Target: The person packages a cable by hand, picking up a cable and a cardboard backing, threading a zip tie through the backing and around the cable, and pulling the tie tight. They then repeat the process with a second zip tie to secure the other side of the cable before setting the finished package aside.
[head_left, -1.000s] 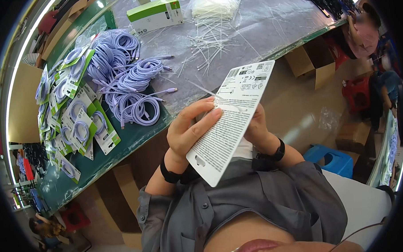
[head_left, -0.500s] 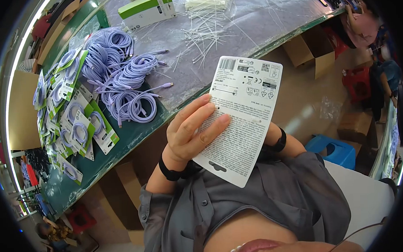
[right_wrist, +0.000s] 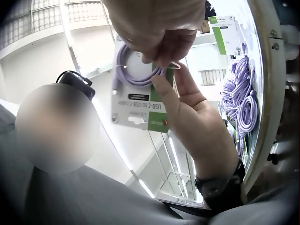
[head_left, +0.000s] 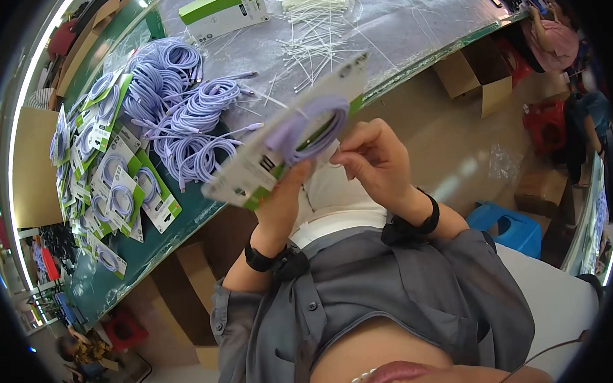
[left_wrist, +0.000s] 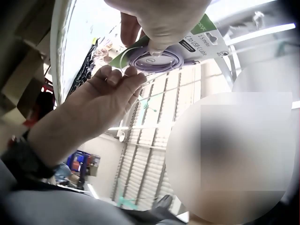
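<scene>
My left hand point(head_left: 280, 202) grips a white-and-green retail card point(head_left: 245, 168) by its lower part, tilted steeply above my lap. On its front sits a coiled lilac USB cable point(head_left: 328, 126), labelled USB-C in the right wrist view. My right hand point(head_left: 380, 165) is close beside the coil, thumb and fingertips pinched together. In the right wrist view a thin white cable tie point(right_wrist: 175, 66) loops out at these fingertips. The left wrist view shows the tie point(left_wrist: 123, 58) running from the card to the right fingertips. The card's printed back is turned away from the head view.
On the table point(head_left: 247, 52) at the left lie a heap of loose lilac cables point(head_left: 175, 95) and a pile of carded cables point(head_left: 113, 171). Behind are a green-and-white box point(head_left: 223, 15) and scattered cable ties point(head_left: 311, 46). A blue stool point(head_left: 503, 228) stands at the right.
The card has turned from its printed back to its cable side, tilting up to the left. The tie seen across its back earlier no longer shows there. My right hand has come out from behind it.
</scene>
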A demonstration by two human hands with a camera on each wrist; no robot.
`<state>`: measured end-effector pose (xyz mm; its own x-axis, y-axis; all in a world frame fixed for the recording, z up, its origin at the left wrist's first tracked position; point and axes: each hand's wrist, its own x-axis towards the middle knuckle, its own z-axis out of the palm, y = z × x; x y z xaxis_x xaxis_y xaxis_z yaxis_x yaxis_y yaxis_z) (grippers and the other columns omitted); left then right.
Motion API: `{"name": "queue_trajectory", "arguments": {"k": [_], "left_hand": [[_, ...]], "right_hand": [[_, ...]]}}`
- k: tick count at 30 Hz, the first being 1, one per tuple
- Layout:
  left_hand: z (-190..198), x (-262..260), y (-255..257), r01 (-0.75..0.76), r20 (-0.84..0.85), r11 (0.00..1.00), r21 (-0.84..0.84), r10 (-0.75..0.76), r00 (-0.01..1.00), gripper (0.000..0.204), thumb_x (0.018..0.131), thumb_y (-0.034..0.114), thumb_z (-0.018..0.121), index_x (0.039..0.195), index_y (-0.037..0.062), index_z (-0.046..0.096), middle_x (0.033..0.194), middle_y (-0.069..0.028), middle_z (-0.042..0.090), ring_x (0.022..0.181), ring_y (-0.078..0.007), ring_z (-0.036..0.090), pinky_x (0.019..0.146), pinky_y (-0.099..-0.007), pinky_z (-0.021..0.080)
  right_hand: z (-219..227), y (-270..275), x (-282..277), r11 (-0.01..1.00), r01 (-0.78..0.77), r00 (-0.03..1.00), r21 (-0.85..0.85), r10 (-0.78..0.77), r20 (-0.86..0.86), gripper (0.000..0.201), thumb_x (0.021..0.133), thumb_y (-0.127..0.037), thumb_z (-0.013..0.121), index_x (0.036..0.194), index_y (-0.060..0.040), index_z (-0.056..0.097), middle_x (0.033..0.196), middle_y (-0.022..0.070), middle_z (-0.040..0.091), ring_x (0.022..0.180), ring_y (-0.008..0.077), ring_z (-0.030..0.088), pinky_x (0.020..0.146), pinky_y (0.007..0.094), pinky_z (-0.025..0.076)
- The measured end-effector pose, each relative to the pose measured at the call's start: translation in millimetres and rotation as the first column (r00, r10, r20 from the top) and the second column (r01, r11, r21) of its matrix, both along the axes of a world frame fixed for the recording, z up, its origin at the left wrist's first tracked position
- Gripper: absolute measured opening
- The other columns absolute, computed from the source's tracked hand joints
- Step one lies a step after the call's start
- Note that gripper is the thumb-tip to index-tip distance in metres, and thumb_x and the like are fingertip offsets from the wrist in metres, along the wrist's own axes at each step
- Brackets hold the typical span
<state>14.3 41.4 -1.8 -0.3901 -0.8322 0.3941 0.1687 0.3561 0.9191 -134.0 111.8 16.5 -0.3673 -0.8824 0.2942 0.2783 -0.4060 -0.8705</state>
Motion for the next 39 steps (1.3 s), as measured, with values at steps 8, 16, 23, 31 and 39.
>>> {"name": "queue_trajectory", "arguments": {"k": [8,16,23,31,39], "left_hand": [[6.8,-9.2,0.6,0.171,-0.331,0.845,0.507,0.007,0.944,0.025,0.089,0.003,0.06,0.114,-0.0005,0.057,0.105,-0.0071,0.064,0.095,-0.0152,0.061,0.085,-0.0276,0.049],[-4.3,-3.8,1.2,-0.027,-0.116,0.987,0.161,0.046,0.992,0.027,0.085,0.0,0.065,0.11,-0.0004,0.059,0.105,-0.0074,0.063,0.094,-0.0128,0.059,0.08,-0.0257,0.049],[10.2,-3.3,-8.1,-0.043,-0.052,0.841,-0.54,0.017,0.998,0.037,0.068,-0.003,0.073,0.104,0.0006,0.065,0.103,-0.0154,0.056,0.096,-0.0312,0.061,0.084,-0.0364,0.053],[16.9,4.9,-8.9,0.006,0.095,0.656,-0.755,0.101,0.99,0.039,0.065,0.004,0.076,0.103,0.0131,0.068,0.104,-0.0087,0.055,0.099,-0.0301,0.061,0.082,-0.0375,0.055],[12.5,4.8,-11.4,0.031,0.11,0.662,-0.749,0.078,0.991,0.042,0.065,0.004,0.076,0.104,0.0145,0.069,0.106,-0.0092,0.052,0.1,-0.0317,0.06,0.083,-0.0361,0.054]], "right_hand": [[24.6,-10.0,-3.6,0.906,0.279,0.384,-0.319,-0.409,-0.828,0.018,0.073,0.0,0.069,0.09,-0.0018,0.063,0.075,0.0083,0.057,0.066,0.0243,0.058,0.056,0.0319,0.05],[27.2,-13.5,0.2,0.905,0.268,0.338,-0.329,-0.409,-0.848,0.019,0.072,0.002,0.07,0.09,-0.0019,0.064,0.076,0.0081,0.056,0.064,0.0224,0.056,0.055,0.032,0.047],[26.7,-3.3,3.5,0.918,0.229,0.366,-0.325,-0.39,-0.845,0.027,0.071,0.001,0.067,0.097,0.0021,0.061,0.087,0.0118,0.058,0.076,0.0275,0.06,0.063,0.0347,0.051],[2.5,14.5,1.3,0.991,0.129,0.811,0.027,-0.09,-0.578,0.035,0.072,-0.004,0.07,0.105,0.0016,0.062,0.105,0.0152,0.065,0.092,0.0306,0.065,0.072,0.0332,0.054],[0.7,12.3,0.9,0.977,0.12,0.931,0.177,-0.049,-0.361,0.035,0.07,-0.009,0.076,0.103,-0.0032,0.065,0.104,0.0118,0.066,0.091,0.0262,0.066,0.074,0.033,0.053]]}}
